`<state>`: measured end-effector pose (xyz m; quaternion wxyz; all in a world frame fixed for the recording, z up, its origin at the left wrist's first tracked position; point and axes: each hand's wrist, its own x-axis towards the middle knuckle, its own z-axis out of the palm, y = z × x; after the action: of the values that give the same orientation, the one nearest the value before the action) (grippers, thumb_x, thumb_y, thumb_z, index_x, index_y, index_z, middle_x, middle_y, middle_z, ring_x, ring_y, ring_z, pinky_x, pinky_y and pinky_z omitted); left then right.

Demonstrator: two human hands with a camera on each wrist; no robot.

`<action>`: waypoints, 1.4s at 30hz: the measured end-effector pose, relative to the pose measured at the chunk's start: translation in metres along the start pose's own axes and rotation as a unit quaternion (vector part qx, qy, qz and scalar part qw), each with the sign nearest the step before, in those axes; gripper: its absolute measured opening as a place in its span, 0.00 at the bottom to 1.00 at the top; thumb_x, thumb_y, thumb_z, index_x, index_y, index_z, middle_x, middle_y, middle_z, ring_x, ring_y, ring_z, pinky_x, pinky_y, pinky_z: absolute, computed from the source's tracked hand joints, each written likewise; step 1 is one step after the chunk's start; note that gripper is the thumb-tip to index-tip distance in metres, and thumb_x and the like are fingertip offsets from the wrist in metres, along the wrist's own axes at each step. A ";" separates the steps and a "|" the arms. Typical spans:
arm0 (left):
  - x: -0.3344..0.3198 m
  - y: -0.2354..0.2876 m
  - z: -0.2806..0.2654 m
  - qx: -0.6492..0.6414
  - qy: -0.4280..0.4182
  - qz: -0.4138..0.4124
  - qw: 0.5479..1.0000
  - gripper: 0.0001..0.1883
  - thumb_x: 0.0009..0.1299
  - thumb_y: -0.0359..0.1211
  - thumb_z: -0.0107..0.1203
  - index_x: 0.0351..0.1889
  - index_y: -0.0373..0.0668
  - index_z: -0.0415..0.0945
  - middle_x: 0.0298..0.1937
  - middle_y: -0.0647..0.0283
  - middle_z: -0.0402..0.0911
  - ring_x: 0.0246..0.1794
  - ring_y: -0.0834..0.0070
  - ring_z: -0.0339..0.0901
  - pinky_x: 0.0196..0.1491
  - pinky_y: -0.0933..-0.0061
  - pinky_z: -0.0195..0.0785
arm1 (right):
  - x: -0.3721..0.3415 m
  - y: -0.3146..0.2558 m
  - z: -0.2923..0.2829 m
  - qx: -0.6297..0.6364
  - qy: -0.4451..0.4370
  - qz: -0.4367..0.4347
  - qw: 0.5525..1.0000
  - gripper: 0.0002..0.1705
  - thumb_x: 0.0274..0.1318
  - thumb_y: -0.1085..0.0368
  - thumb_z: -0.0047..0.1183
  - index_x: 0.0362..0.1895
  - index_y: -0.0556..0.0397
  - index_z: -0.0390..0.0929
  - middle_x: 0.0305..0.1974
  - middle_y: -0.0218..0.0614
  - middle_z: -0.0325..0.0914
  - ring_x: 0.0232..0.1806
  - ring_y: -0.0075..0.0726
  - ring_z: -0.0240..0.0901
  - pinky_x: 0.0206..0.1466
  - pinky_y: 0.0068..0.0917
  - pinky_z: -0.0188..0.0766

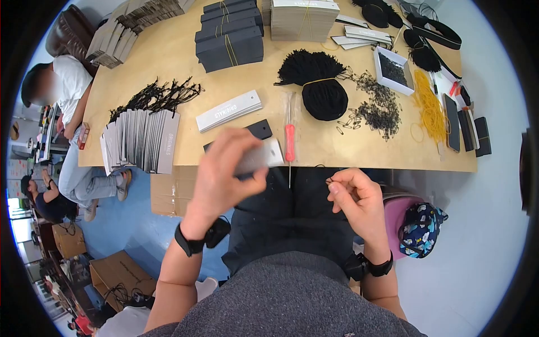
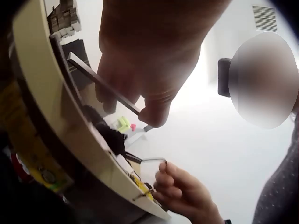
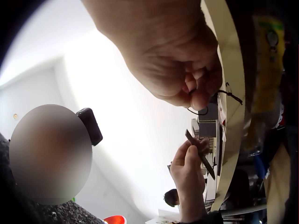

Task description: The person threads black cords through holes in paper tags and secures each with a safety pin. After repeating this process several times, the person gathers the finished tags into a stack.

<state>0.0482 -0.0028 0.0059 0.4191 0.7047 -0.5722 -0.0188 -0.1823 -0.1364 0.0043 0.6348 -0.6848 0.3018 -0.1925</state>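
My left hand (image 1: 227, 174) grips a grey hang tag (image 1: 273, 153) between thumb and fingers, just over the table's front edge. The tag (image 2: 105, 87) appears edge-on in the left wrist view. Thumb and fingertips of my right hand (image 1: 357, 196) pinch a thin black cord (image 3: 230, 96), whose loop and knotted end stick out in the right wrist view. Dark tags (image 1: 259, 129) and a short stack of light printed tags (image 1: 230, 110) lie beyond the left hand. To its left sits a row of tags (image 1: 140, 140) with black cords (image 1: 160, 96) attached.
A red-handled screwdriver (image 1: 289, 140) lies between the hands' sides of the table. Beyond are a black cord bundle (image 1: 324, 100), loose black safety pins (image 1: 379, 112), a white box (image 1: 409, 84) of small black pieces and yellow rubber bands (image 1: 429, 112). Banded dark stacks (image 1: 230, 53) stand farther back.
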 end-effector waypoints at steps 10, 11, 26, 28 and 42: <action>-0.059 0.011 0.040 -0.124 -0.043 -0.099 0.986 0.20 0.59 0.25 0.69 0.51 0.41 0.82 0.44 0.57 0.82 0.39 0.63 0.83 0.42 0.67 0.77 | 0.000 0.001 0.000 0.006 -0.009 0.007 1.000 0.05 0.66 0.71 0.55 0.42 0.60 0.77 0.28 0.30 0.79 0.29 0.16 0.74 0.28 0.16 0.71; -0.061 0.012 0.041 -0.151 -0.048 -0.141 0.977 0.19 0.59 0.25 0.69 0.50 0.41 0.83 0.42 0.57 0.83 0.39 0.65 0.83 0.42 0.68 0.77 | -0.001 0.002 0.004 0.022 -0.013 0.006 1.000 0.05 0.66 0.71 0.55 0.42 0.60 0.77 0.29 0.30 0.79 0.29 0.16 0.74 0.28 0.16 0.71; -0.040 0.008 0.035 -0.242 -0.173 -0.234 0.926 0.09 0.64 0.22 0.63 0.42 0.35 0.82 0.36 0.63 0.83 0.37 0.79 0.78 0.43 0.77 0.70 | -0.002 0.002 0.018 0.061 -0.114 0.019 0.991 0.05 0.64 0.70 0.57 0.39 0.60 0.78 0.26 0.30 0.79 0.25 0.16 0.74 0.28 0.16 0.70; -0.042 0.003 0.037 -0.231 -0.213 -0.221 0.923 0.09 0.64 0.23 0.63 0.42 0.34 0.82 0.36 0.64 0.82 0.37 0.80 0.78 0.42 0.77 0.70 | -0.002 0.001 0.016 0.042 -0.121 -0.002 0.992 0.04 0.64 0.71 0.57 0.39 0.60 0.78 0.25 0.29 0.79 0.24 0.16 0.74 0.29 0.16 0.69; -0.051 -0.007 0.045 -0.356 -0.195 -0.276 0.871 0.09 0.66 0.22 0.62 0.44 0.35 0.82 0.37 0.68 0.80 0.38 0.85 0.73 0.40 0.81 0.66 | 0.001 0.005 0.018 0.030 -0.141 -0.010 0.990 0.04 0.63 0.71 0.59 0.39 0.59 0.79 0.24 0.28 0.78 0.24 0.16 0.72 0.29 0.18 0.67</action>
<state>0.0131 0.0136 -0.0506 0.4996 0.6188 -0.3785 -0.4735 -0.1710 -0.1231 -0.0029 0.6891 -0.6889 0.1965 -0.1091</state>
